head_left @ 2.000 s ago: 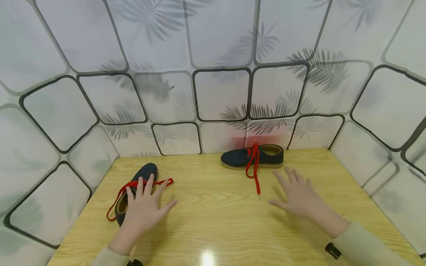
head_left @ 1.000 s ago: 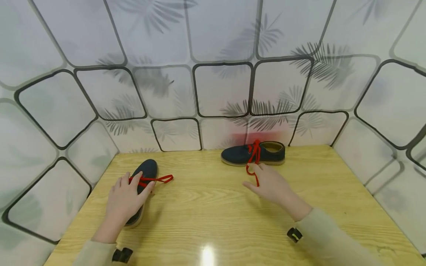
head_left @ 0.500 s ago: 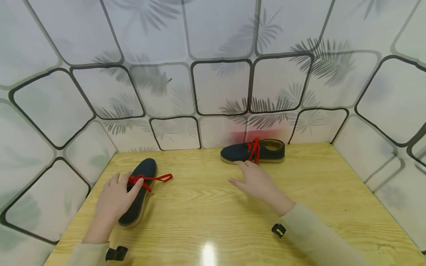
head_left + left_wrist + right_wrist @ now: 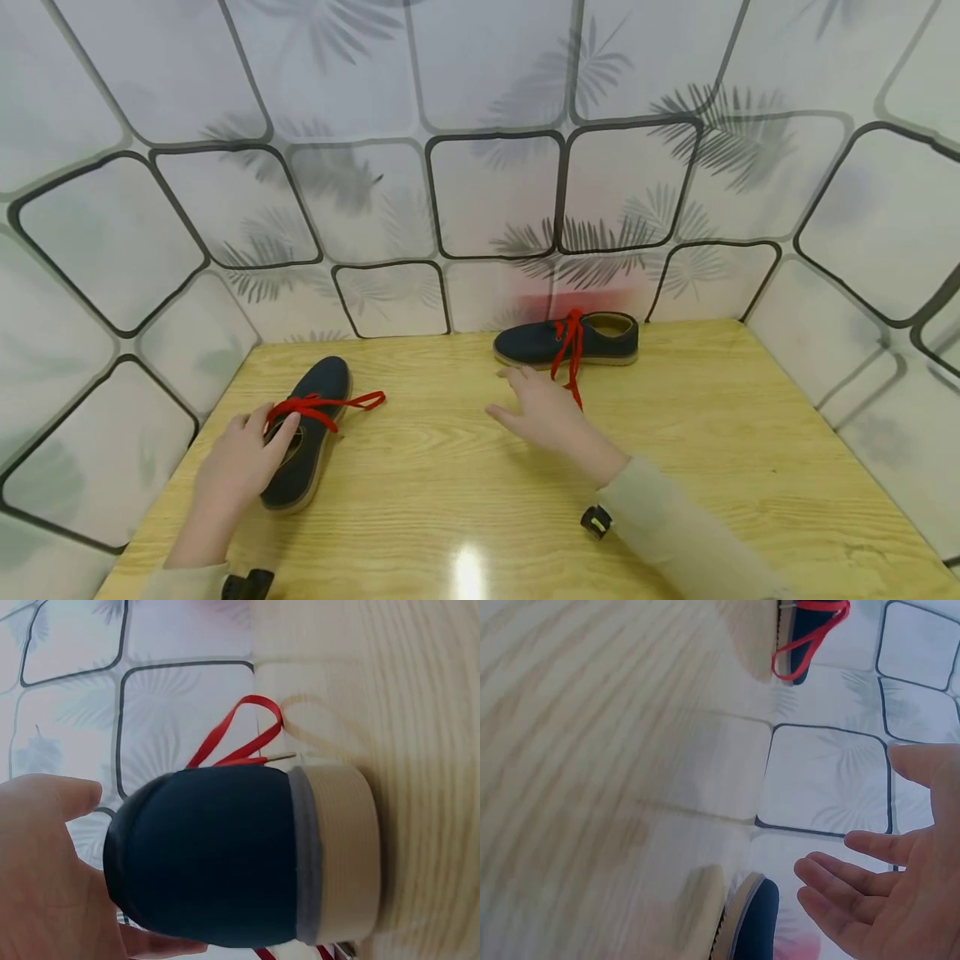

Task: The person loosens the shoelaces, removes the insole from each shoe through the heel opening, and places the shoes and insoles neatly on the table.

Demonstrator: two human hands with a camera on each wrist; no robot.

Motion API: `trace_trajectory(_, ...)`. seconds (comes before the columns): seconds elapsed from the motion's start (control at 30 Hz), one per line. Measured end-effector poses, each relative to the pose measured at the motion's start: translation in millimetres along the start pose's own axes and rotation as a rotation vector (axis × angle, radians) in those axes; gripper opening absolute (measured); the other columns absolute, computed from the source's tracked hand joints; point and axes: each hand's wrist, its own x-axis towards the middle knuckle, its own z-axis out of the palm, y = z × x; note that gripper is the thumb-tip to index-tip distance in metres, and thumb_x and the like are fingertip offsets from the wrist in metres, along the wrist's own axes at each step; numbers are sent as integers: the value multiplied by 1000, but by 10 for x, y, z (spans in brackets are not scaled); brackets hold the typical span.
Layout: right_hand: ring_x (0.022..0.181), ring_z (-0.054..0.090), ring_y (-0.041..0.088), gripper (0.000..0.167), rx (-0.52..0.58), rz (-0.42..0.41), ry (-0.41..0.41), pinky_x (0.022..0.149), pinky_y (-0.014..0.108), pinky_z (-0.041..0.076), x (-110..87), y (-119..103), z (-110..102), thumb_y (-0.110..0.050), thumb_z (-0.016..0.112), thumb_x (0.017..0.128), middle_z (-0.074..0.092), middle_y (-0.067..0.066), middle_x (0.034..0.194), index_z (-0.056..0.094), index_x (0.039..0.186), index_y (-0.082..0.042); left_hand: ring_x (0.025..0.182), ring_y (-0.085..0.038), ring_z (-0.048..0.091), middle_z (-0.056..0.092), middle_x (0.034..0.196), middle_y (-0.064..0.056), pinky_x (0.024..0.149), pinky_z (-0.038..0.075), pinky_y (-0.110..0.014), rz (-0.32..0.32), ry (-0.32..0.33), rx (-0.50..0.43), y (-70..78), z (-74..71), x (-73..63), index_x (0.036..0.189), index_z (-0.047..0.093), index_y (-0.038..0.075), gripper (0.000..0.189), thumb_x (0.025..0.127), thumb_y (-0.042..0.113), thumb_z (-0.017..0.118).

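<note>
Reaching over the nearer navy lace-up shoe (image 4: 309,454), held the left hand (image 4: 236,458) beside its ankle opening, with the fingers relaxed and loosely curved along the left side, and with the thumb (image 4: 71,796) above the collar. Could not make out any certain contact there. Saw this shoe sole-down at the left of the worktop (image 4: 442,467), with toe toward the back wall (image 4: 498,196) and heel toward the body, and with red laces (image 4: 303,406) crossing the instep and stretching one loop out to the right. Extended the right hand (image 4: 551,417) over the middle of the worktop, palm partly turned inward, with the fingers (image 4: 855,879) parted, only slightly bent and unclosed. Found the farther navy lace-up shoe (image 4: 536,342) just beyond that hand, close to the back wall, side-on with toe to the left, with a red lace (image 4: 576,350) hanging down its flank toward the wood. Wore pale sleeves (image 4: 675,525) and, at each wrist, a small black device (image 4: 596,522). Noted bright glare on the near part of the worktop.
</note>
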Motion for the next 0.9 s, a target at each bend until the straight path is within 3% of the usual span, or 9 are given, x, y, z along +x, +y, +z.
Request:
trace_trajectory(0.13,117,71,31,61,23,-27,17,94,49,63,19,-103,87,-47,70,102,69,14,137,59,148,-9,126,-66,50,37,148,-49,87,55,-70,-13,-24,-9,-54,-1,8,163,28,-9,94,109,69,24)
trace_trajectory(0.37,114,71,28,58,42,-55,13,93,46,63,57,-305,186,-47,69,102,71,12,129,61,145,-9,130,-66,48,40,149,-48,92,54,-72,-29,-37,-23,-134,-9,-12,161,30,-10,96,109,70,20)
trace_trajectory(0.53,110,71,25,56,47,-63,-9,91,44,63,92,-451,251,-49,67,103,72,10,124,64,142,-9,128,-66,50,44,146,-48,90,55,-71,-46,-51,-29,-191,-19,-19,157,35,-12,96,109,69,18)
trace_trajectory(0.9,102,72,18,45,36,-115,-15,82,33,63,151,-785,425,-45,66,105,76,6,117,70,134,-11,125,-61,58,55,144,-41,91,56,-66,-22,-69,-31,-266,7,-59,148,46,-16,91,112,62,15)
